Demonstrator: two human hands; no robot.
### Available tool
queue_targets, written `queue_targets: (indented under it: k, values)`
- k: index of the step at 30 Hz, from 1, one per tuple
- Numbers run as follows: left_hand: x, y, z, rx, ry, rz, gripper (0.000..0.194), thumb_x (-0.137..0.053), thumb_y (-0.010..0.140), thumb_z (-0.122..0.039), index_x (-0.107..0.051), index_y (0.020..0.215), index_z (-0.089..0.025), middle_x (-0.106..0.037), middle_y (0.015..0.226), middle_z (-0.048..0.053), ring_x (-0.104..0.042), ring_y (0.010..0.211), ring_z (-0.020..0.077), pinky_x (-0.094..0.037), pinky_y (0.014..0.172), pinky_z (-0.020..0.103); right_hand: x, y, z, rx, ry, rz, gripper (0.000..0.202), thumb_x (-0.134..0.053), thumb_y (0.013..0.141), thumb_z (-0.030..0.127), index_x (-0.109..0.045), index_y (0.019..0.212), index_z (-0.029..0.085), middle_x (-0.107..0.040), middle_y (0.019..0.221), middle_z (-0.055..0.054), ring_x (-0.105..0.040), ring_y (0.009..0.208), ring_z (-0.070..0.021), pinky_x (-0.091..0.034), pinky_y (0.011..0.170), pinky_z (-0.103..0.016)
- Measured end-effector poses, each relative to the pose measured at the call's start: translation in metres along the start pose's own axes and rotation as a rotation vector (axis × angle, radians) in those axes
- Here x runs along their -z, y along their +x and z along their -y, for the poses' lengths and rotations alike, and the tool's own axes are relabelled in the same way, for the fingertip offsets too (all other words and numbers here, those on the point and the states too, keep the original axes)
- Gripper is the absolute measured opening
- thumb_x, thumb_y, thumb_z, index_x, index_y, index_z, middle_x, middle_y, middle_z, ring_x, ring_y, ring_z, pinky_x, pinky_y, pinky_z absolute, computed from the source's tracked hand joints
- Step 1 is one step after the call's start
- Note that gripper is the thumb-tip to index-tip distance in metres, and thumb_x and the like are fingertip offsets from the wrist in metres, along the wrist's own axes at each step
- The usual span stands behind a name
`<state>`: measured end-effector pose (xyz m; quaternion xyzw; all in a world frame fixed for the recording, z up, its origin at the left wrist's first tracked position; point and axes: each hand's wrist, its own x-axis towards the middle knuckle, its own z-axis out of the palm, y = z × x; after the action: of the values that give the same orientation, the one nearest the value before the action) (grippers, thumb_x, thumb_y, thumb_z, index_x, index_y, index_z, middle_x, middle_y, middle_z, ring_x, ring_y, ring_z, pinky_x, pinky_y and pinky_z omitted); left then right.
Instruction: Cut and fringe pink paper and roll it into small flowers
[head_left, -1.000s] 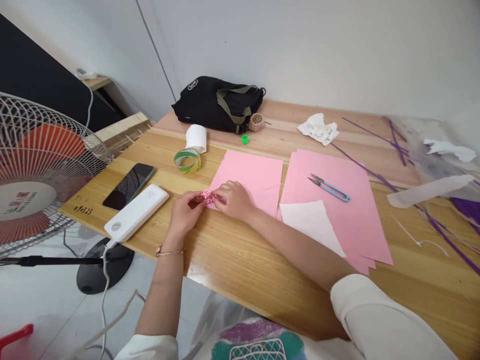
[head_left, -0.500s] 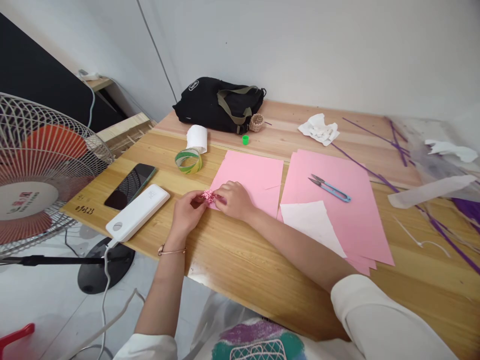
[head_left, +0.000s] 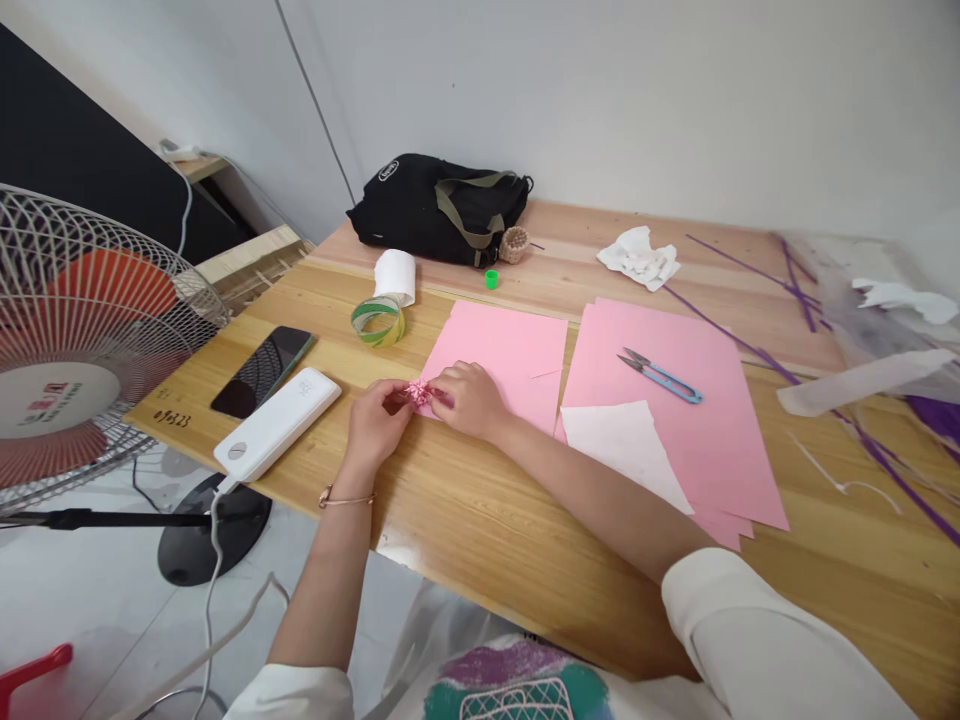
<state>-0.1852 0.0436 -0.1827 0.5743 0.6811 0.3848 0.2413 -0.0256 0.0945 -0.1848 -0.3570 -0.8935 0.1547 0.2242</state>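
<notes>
Between my two hands is a small pink paper flower with a frilled, many-pointed head. My left hand pinches it from the left, thumb and forefinger closed at its edge. From the right, my right hand has its fingers curled and closed on the flower's other side. Under the right hand lies a square pink sheet, flat on the wooden table. The flower is over the sheet's lower left corner. My fingertips partly hide the flower's edges.
Blue thread snips rest on stacked pink paper beside a white paper piece. At left are a power bank, a phone, a tape roll and a fan. A black bag lies behind.
Both hands stay at the flower in nearly the same place. The flower's head looks slightly turned between the fingers, and the whole view has shifted a little.
</notes>
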Motion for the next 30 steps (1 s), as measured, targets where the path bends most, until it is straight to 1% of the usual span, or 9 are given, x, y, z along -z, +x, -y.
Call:
queue_targets:
  k: [8, 12, 16, 22, 27, 30]
  values:
    - [0.001, 0.000, -0.002, 0.007, -0.012, -0.006, 0.021, -0.057, 0.062, -0.022, -0.065, 0.080, -0.015, -0.066, 0.078, 0.005, -0.060, 0.072, 0.0164, -0.050, 0.073, 0.031, 0.003, 0.000, 0.002, -0.010, -0.003, 0.002, 0.019, -0.053, 0.085, 0.025, -0.069, 0.086, 0.016, -0.069, 0.087, -0.008, -0.054, 0.085, -0.0207, -0.033, 0.073, -0.032]
    - [0.001, 0.000, 0.002, 0.017, -0.050, -0.021, 0.024, -0.055, 0.059, -0.019, -0.065, 0.080, -0.016, -0.067, 0.079, 0.004, -0.060, 0.072, 0.0163, -0.050, 0.074, 0.031, 0.003, 0.000, 0.001, -0.006, 0.014, 0.002, 0.018, -0.053, 0.085, 0.024, -0.069, 0.087, 0.016, -0.069, 0.087, -0.008, -0.054, 0.084, -0.0202, -0.033, 0.074, -0.032]
    - [0.001, 0.000, 0.004, 0.013, -0.078, -0.011, 0.025, -0.055, 0.057, -0.019, -0.065, 0.081, -0.016, -0.066, 0.078, 0.004, -0.060, 0.073, 0.0167, -0.050, 0.073, 0.030, 0.002, 0.000, 0.001, -0.009, 0.005, 0.007, 0.019, -0.053, 0.085, 0.025, -0.069, 0.086, 0.017, -0.068, 0.086, -0.008, -0.053, 0.084, -0.0205, -0.033, 0.073, -0.032]
    - [0.001, -0.001, -0.003, 0.003, -0.088, -0.012, 0.024, -0.059, 0.057, -0.023, -0.065, 0.079, -0.015, -0.065, 0.076, 0.004, -0.059, 0.071, 0.0163, -0.050, 0.071, 0.030, 0.001, -0.001, 0.001, -0.014, -0.004, -0.008, 0.022, -0.052, 0.086, 0.030, -0.070, 0.088, 0.017, -0.069, 0.087, -0.008, -0.053, 0.085, -0.0206, -0.032, 0.073, -0.032]
    - [0.002, -0.002, -0.008, 0.038, -0.137, 0.030, 0.023, -0.057, 0.056, -0.020, -0.064, 0.078, -0.016, -0.065, 0.071, 0.002, -0.059, 0.068, 0.0154, -0.050, 0.071, 0.029, 0.000, 0.000, 0.000, -0.009, 0.011, -0.008, 0.021, -0.053, 0.086, 0.029, -0.069, 0.087, 0.016, -0.068, 0.086, -0.009, -0.053, 0.085, -0.0204, -0.032, 0.073, -0.032]
    - [0.002, -0.002, -0.010, 0.044, -0.157, 0.028, 0.024, -0.056, 0.055, -0.019, -0.064, 0.077, -0.016, -0.066, 0.072, 0.002, -0.060, 0.068, 0.0158, -0.050, 0.072, 0.029, 0.001, 0.000, 0.000, -0.004, 0.018, -0.004, 0.020, -0.053, 0.086, 0.027, -0.069, 0.087, 0.016, -0.068, 0.086, -0.009, -0.053, 0.084, -0.0201, -0.032, 0.074, -0.032]
